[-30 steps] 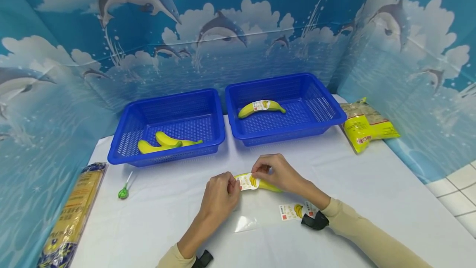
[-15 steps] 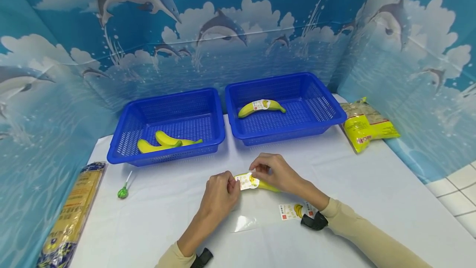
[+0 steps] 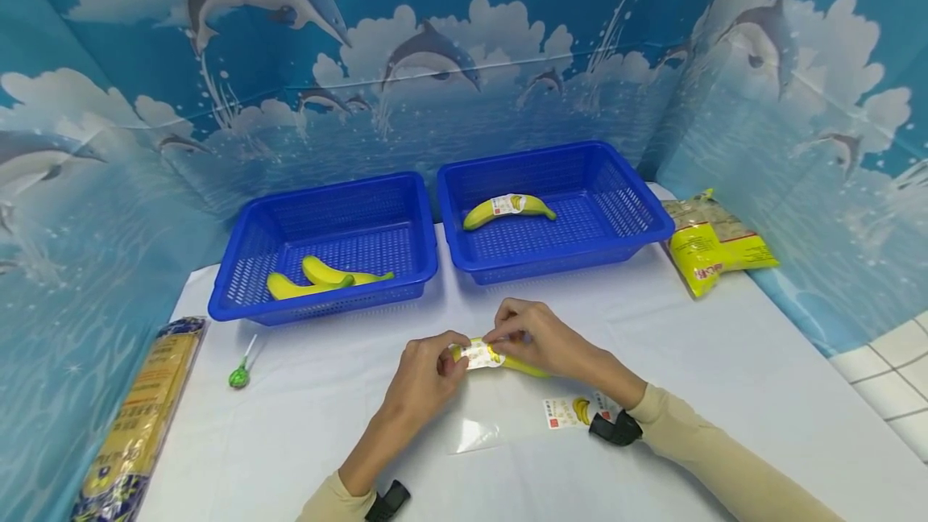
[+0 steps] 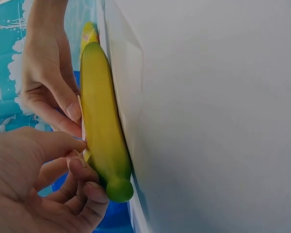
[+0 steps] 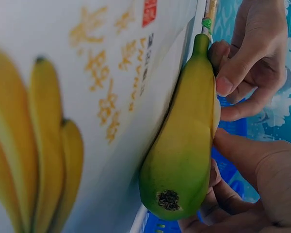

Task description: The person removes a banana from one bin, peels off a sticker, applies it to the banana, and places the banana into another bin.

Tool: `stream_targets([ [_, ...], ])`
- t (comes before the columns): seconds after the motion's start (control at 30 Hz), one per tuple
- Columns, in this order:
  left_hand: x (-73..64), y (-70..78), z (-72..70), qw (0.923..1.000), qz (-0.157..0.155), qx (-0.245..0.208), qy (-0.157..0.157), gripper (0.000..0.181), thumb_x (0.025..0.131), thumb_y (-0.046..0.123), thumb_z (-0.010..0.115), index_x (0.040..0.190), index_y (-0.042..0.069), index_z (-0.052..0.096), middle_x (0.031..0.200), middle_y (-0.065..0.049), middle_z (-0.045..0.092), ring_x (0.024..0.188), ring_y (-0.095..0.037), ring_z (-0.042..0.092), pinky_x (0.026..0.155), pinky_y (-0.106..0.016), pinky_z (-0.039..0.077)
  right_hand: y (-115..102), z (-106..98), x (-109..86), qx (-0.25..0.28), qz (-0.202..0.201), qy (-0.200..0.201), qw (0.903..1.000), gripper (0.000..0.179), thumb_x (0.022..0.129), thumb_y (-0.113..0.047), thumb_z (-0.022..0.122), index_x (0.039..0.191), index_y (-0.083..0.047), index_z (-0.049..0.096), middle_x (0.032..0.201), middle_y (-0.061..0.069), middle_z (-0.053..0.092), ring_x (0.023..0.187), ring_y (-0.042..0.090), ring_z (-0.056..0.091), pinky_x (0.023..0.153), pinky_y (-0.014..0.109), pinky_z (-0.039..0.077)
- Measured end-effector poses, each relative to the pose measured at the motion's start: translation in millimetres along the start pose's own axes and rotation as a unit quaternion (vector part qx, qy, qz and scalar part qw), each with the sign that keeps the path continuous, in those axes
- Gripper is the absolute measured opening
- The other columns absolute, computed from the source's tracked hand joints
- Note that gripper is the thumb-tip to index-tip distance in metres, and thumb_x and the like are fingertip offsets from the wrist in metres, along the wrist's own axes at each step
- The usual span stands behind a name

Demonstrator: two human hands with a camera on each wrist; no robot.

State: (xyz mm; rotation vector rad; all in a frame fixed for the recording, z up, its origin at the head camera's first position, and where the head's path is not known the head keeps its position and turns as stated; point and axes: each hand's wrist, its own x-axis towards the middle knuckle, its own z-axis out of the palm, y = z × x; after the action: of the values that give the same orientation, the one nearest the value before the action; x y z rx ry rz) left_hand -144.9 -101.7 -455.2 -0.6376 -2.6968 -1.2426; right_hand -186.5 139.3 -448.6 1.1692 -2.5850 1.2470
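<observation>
A banana [image 3: 529, 366] lies crosswise over a clear plastic sheet [image 3: 474, 430] at the middle of the table. A white sticker [image 3: 480, 355] with a banana picture sits along its top. My left hand [image 3: 426, 373] grips the banana's stem end [image 4: 119, 188], its thumb at the sticker's left end. My right hand [image 3: 544, 338] pinches at the sticker's right end with thumb and forefinger. In the right wrist view, the sticker's edge [image 5: 217, 114] stands slightly proud of the peel between both hands' fingertips. Another banana sticker [image 3: 569, 412] lies on the sheet near the right wrist.
The left blue basket [image 3: 242, 280] holds two bananas [image 3: 326, 276]; the right blue basket [image 3: 551, 261] holds one stickered banana [image 3: 532, 206]. A green lollipop [image 3: 239, 377] and a long noodle packet [image 3: 141, 417] lie left. A yellow bag [image 3: 714, 248] lies at far right.
My left hand's forefinger has reached forward over the banana's left end, and its thumb has shifted onto the sticker's edge. My right fingertips have slid slightly left along the sticker.
</observation>
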Motion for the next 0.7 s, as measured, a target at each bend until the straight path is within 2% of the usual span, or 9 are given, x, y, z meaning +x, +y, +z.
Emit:
stream_targets([
  [0.3,0.2,1.0,-3.1,0.9996,-0.017,-0.019,-0.015,0.023,0.09,-0.002,0.083,0.113,0.002,0.08,0.065,0.007,0.057,0.055,-0.003,0.05,0.047,-0.02,0.046,2.1,-1.1,-1.4,-0.006,-0.002,-0.008,0.9999,0.019,0.088,-0.003,0.089,0.107,-0.004,0.086,0.094,0.003,0.067,0.078,0.015,0.061,0.068,0.028,0.057],
  [0.47,0.7,1.4,-3.7,0.9992,-0.025,-0.025,-0.021,0.028,0.088,-0.003,0.086,0.115,0.001,0.08,0.065,0.006,0.058,0.055,-0.002,0.051,0.047,-0.02,0.046,1.0,-3.5,-1.6,-0.013,0.015,-0.021,0.9996,0.024,0.086,-0.005,0.091,0.11,-0.006,0.086,0.095,0.003,0.068,0.079,0.015,0.06,0.068,0.028,0.057],
  [0.7,-0.5,-0.9,-4.6,0.9977,-0.061,-0.005,-0.028,0.038,0.085,-0.001,0.089,0.121,-0.002,0.077,0.059,0.007,0.054,0.051,-0.002,0.046,0.046,-0.019,0.041,-2.0,-3.7,0.3,-0.016,0.02,-0.037,0.999,0.026,0.085,-0.005,0.092,0.11,-0.007,0.086,0.097,0.001,0.066,0.08,0.013,0.057,0.068,0.027,0.055],
])
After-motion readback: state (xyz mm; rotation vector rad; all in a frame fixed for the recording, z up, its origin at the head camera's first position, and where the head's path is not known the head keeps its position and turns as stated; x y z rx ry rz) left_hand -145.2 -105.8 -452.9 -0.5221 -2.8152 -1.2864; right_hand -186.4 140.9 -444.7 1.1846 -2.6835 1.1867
